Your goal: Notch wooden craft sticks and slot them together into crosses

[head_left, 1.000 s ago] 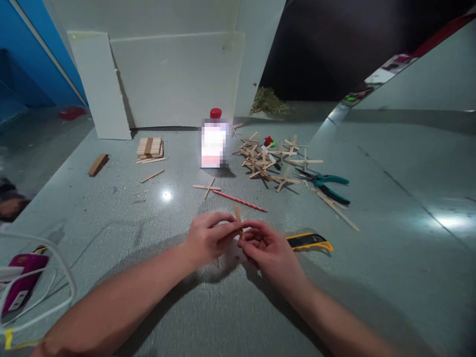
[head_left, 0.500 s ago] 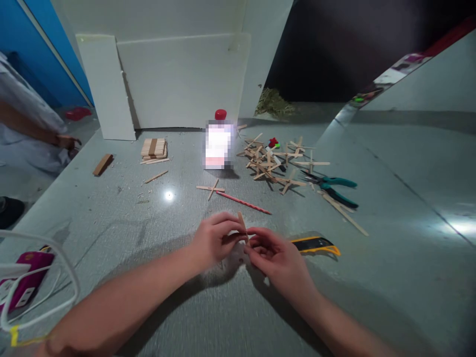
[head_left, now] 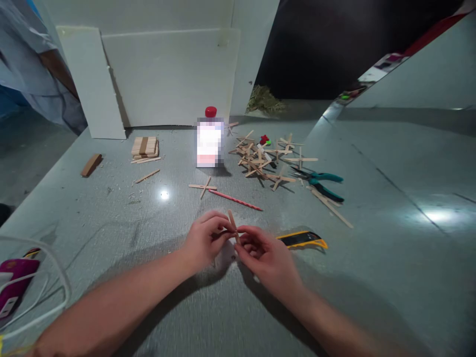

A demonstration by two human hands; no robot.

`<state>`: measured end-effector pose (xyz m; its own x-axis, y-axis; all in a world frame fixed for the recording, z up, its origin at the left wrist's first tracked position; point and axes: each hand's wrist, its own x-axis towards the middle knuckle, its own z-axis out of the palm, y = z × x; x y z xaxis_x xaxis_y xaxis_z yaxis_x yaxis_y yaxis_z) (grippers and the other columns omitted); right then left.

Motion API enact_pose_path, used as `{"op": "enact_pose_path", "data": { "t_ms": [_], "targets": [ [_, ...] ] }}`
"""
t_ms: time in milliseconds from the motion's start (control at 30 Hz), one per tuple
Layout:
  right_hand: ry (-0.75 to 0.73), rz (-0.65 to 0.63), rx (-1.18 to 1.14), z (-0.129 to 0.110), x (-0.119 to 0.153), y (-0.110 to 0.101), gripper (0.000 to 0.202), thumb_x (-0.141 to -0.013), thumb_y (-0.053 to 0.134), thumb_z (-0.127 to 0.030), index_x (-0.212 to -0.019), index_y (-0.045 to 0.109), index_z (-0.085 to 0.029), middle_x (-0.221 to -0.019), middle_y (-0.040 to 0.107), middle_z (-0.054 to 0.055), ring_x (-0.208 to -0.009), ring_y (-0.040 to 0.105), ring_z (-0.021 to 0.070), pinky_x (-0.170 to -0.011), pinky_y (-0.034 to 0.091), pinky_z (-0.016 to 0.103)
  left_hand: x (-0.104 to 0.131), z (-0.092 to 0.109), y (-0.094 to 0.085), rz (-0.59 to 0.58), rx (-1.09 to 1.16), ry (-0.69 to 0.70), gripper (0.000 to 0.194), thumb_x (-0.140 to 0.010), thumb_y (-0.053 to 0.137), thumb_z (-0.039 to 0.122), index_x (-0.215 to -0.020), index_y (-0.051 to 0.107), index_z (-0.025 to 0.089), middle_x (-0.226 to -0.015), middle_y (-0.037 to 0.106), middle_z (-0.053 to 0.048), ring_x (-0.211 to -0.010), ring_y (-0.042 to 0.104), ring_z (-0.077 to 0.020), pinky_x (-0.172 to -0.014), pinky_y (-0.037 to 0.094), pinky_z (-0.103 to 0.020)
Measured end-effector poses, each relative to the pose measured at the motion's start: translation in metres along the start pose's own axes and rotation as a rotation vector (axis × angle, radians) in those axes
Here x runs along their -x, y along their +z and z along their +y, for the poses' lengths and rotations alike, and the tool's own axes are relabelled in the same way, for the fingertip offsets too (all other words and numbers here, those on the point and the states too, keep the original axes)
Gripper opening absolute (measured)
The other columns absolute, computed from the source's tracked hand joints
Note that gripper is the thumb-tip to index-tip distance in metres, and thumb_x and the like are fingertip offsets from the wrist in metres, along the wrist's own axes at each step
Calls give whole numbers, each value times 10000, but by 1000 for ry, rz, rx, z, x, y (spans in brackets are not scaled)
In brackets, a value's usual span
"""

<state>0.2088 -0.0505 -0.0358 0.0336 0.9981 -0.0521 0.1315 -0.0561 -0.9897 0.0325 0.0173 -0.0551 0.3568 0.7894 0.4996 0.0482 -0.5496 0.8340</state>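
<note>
Between my two hands, above the grey tabletop [head_left: 178, 307], is a pale wooden craft stick [head_left: 231, 218], its upper end poking up past the fingertips. My left hand [head_left: 208, 238] pinches it from the left. From the right, my right hand [head_left: 264, 253] grips it with thumb and forefinger; fingers hide its lower part. A utility knife [head_left: 303, 240] with a yellow and black handle lies just beyond my right hand. Ahead of my hands are a red patterned pencil [head_left: 236, 199] and two craft sticks joined in a cross [head_left: 205, 187].
A pile of crossed sticks [head_left: 256, 161] and teal-handled pliers [head_left: 323, 183] lie to the right. A blurred-out bottle with a red cap [head_left: 210, 112] stands mid-table. Stacked craft sticks [head_left: 145, 147] and a wooden block [head_left: 91, 165] are left. A purple power strip [head_left: 17, 280] sits near-left; a person stands far left.
The whole scene has shifted slightly left in view as the camera turned right. Both hands keep their hold on the stick, nearly unmoved. The person at far left has changed position.
</note>
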Motion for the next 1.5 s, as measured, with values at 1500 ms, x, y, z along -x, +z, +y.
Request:
{"op": "enact_pose_path", "data": {
  "t_ms": [1500],
  "targets": [
    [43, -28, -109, -8, 2, -3, 328, -831, 819, -433, -1100, 748, -260, -848, 784, 36, -655, 703, 172, -578, 616, 286, -4, 7, -5, -9, 95, -162, 69, -958, 777, 280, -967, 757, 215, -950, 778, -48, -806, 733, -148, -724, 609, -269]
  ]
}}
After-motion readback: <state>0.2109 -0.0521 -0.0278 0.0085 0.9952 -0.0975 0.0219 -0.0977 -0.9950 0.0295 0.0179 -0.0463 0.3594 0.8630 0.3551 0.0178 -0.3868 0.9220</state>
